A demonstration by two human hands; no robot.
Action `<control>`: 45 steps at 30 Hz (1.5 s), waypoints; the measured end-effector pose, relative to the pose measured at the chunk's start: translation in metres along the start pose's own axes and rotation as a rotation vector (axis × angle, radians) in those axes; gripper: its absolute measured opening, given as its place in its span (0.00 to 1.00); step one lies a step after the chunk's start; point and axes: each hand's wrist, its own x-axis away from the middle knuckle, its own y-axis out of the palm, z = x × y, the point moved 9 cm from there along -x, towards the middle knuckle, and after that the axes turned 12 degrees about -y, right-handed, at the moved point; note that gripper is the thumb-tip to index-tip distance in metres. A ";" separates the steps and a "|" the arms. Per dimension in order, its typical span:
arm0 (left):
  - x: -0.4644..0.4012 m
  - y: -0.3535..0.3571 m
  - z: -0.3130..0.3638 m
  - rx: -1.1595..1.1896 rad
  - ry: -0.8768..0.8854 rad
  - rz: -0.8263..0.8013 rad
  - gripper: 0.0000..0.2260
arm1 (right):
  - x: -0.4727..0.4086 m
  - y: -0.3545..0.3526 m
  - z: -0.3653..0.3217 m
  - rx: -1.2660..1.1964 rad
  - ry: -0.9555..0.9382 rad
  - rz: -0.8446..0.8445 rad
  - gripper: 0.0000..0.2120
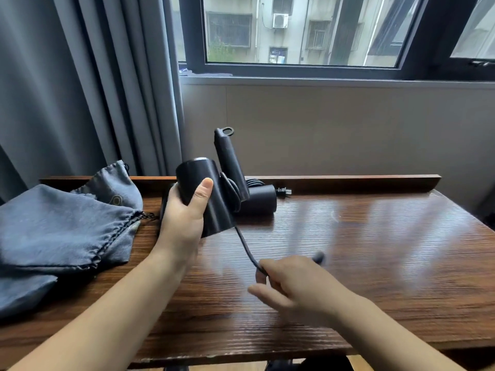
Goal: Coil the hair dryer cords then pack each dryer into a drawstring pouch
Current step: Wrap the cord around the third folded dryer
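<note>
Two black hair dryers show in the head view. The left hand (184, 212) wraps its fingers and thumb round the barrel of the held dryer (207, 194), lifted above the wooden table (375, 236) with its handle pointing up and away. A second dryer (258, 200) lies behind it on the table, its cord already wound and the plug beside it. The right hand (292, 282), motion-blurred, pinches the loose cord (246, 247) that runs down from the held dryer. Grey drawstring pouches (67, 228) lie in a heap at the left edge. To coil well, the right hand should probably feed even loops with light tension while the left keeps the body steady, avoiding sharp kinks where the cord leaves the dryer.
</note>
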 end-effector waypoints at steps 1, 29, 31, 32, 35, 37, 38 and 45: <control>0.000 -0.006 0.003 -0.098 0.046 0.040 0.24 | 0.002 -0.005 -0.001 0.010 0.002 0.011 0.13; 0.040 0.016 -0.020 -0.533 -0.447 -0.786 0.31 | 0.010 -0.093 0.074 -0.043 -0.054 0.431 0.07; 0.036 0.017 -0.020 -0.330 -0.450 -0.753 0.34 | 0.013 -0.082 0.082 -0.112 -0.002 0.514 0.06; 0.034 0.019 -0.020 -0.235 -0.447 -0.726 0.33 | 0.013 -0.074 0.085 -0.133 0.043 0.536 0.06; 0.026 0.025 -0.024 0.022 -0.477 -0.562 0.29 | 0.011 -0.047 0.084 -0.133 0.133 0.531 0.07; 0.019 0.027 -0.027 0.152 -0.454 -0.426 0.22 | 0.008 -0.035 0.073 -0.111 0.173 0.506 0.09; 0.016 0.028 -0.028 0.185 -0.430 -0.374 0.19 | 0.006 -0.031 0.067 -0.104 0.188 0.494 0.10; -0.002 0.011 -0.046 0.107 -0.263 -0.104 0.20 | 0.000 -0.014 0.044 -0.162 0.276 0.503 0.11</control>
